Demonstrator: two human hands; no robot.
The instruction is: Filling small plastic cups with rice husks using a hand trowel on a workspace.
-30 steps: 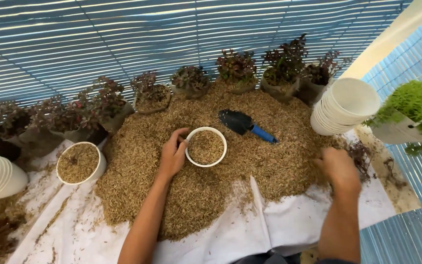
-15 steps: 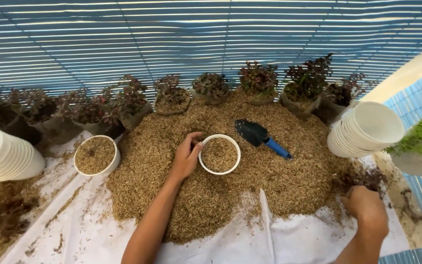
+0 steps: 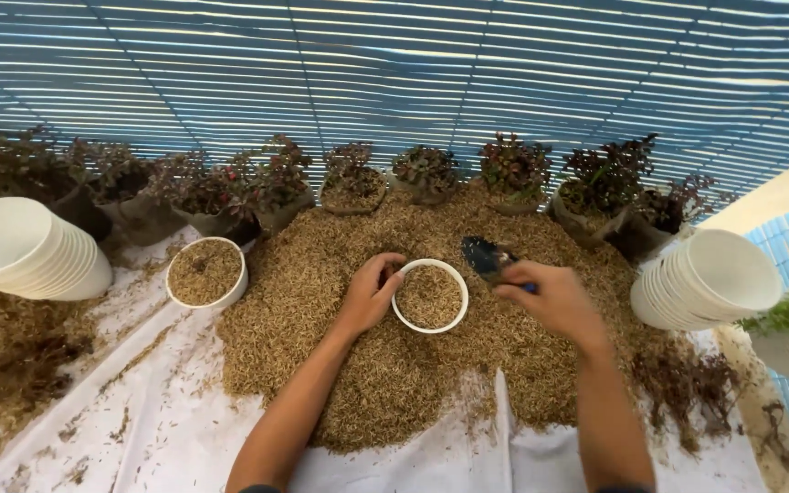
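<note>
Left hand cupping husk-filled white pot, light but spillable, best gripped by rim; right hand closed on stiff blue-handled trowel.

White round pot: upright, sunk into the top of the brown husk pile, filled nearly to the rim with the same husk mix, rim clean and fully visible. Left hand cups its left wall, thumb on the rim. Dark scoop with blue handle: just right of the pot, blade pointing up-left, handle gripped in right hand.
</note>
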